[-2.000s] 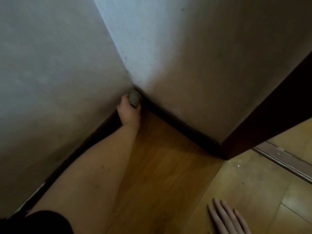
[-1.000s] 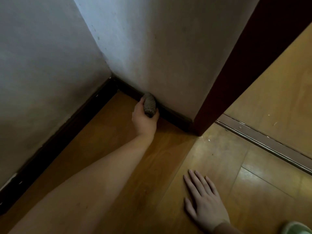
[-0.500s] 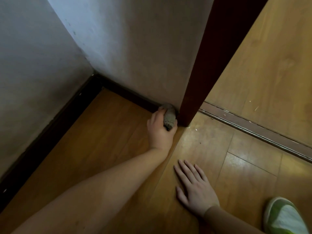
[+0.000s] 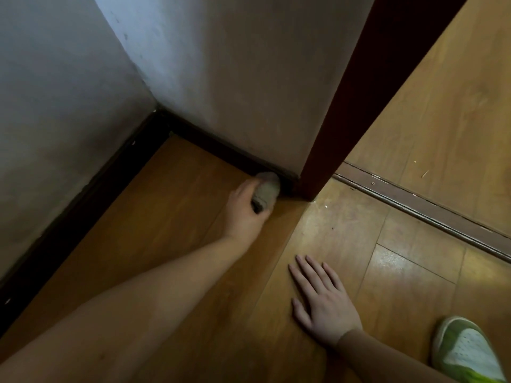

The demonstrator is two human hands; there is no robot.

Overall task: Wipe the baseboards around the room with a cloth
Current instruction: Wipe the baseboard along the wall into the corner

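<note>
A dark baseboard (image 4: pixel 221 150) runs along the foot of two white walls that meet in a corner. My left hand (image 4: pixel 243 214) is shut on a bunched grey cloth (image 4: pixel 266 190), which presses against the baseboard's right end, just left of the dark red door frame. My right hand (image 4: pixel 322 299) lies flat on the wooden floor with its fingers spread, holding nothing.
The dark red door frame (image 4: pixel 356 87) stands upright right of the cloth. A metal threshold strip (image 4: pixel 420 208) crosses the floor behind it. A green and white shoe (image 4: pixel 467 352) shows at the bottom right. The left wall's baseboard (image 4: pixel 83 200) runs toward the lower left.
My left hand slid the cloth along the baseboard from the corner rightward to the door frame, then drew back slightly left. My right hand came into view flat on the floor.
</note>
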